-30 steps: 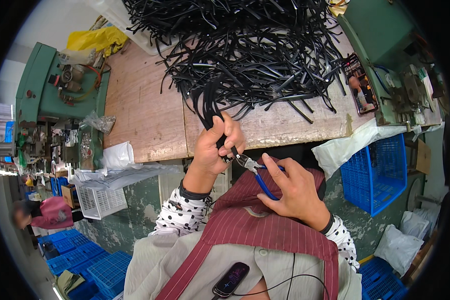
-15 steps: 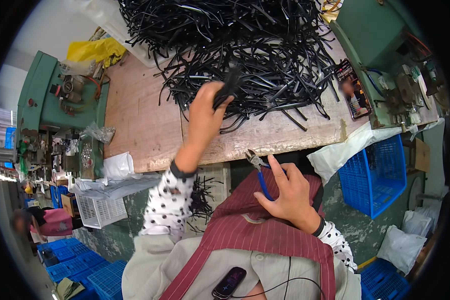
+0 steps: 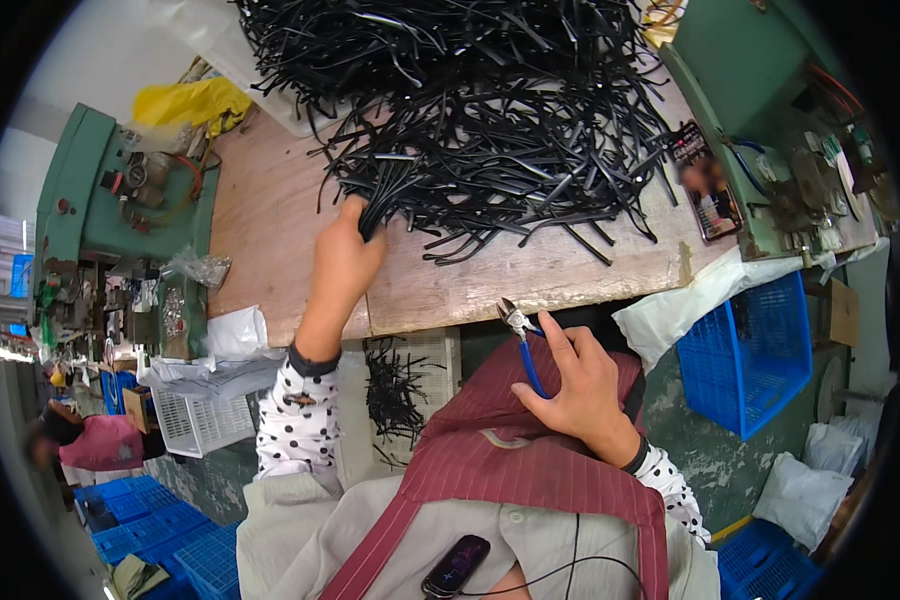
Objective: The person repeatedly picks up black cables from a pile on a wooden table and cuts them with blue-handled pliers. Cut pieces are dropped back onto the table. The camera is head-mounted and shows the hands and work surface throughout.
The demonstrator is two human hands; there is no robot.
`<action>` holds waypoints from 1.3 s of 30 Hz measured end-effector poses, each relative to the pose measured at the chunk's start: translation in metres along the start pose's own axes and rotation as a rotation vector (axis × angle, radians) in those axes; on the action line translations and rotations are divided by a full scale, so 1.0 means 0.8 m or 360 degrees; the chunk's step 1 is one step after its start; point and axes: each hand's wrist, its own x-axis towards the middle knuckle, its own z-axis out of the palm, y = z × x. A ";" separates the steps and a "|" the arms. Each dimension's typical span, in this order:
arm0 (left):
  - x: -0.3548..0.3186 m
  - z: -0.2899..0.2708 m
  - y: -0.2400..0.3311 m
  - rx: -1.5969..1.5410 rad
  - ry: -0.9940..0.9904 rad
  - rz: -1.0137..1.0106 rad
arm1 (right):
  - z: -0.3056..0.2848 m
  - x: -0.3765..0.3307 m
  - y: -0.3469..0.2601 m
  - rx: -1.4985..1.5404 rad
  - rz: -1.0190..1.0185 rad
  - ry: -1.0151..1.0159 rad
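Well to the left of my left grip, across bare worktop, stands a green machine with a gauge on it. That left grip is closed, as far as I can make out, around a small bundle of slender black strips; its fingers are partly hidden. The bundle points away from me, its far ends against the left edge of the loose heap. Below the left grip, under the worktop's edge, short black pieces lie in a pale plastic crate. Beyond the grip and off to its right spreads the tangled heap of black strips.

Further right, just past the worktop's near edge, I have diagonal cutters with blue handles, cradled loosely in my right grip, index finger extended, the blades pointing away from me and slightly parted. They touch no strip. Right of that grip hangs a blue plastic crate.

I judge the step in hand to be handling the bundle at the heap, with no cut being made. The next move calls for the left fingers to keep control of the strips, whether freeing or gathering them, and for the cutters to stay clear.
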 end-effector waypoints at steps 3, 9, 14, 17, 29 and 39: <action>-0.042 -0.005 0.019 -0.1907 -0.0416 -0.0533 | 0.005 0.003 -0.005 0.0104 -0.0042 -0.0040; -0.081 0.041 0.064 -0.2967 -0.0379 -0.0246 | -0.010 0.022 -0.032 0.0341 -0.0084 -0.0190; -0.088 0.050 0.077 -0.2891 -0.0230 -0.0040 | -0.006 0.023 -0.032 0.0335 -0.0124 -0.0183; -0.091 0.056 0.079 -0.2853 -0.0136 0.0005 | -0.004 0.023 -0.031 0.0375 -0.0127 -0.0207; -0.100 0.050 0.095 -0.2512 -0.0036 -0.0149 | -0.003 0.016 -0.025 0.0478 -0.0061 -0.0324; -0.087 0.051 0.079 -0.3193 -0.0758 -0.0246 | -0.026 0.021 -0.025 0.0375 -0.0160 -0.0328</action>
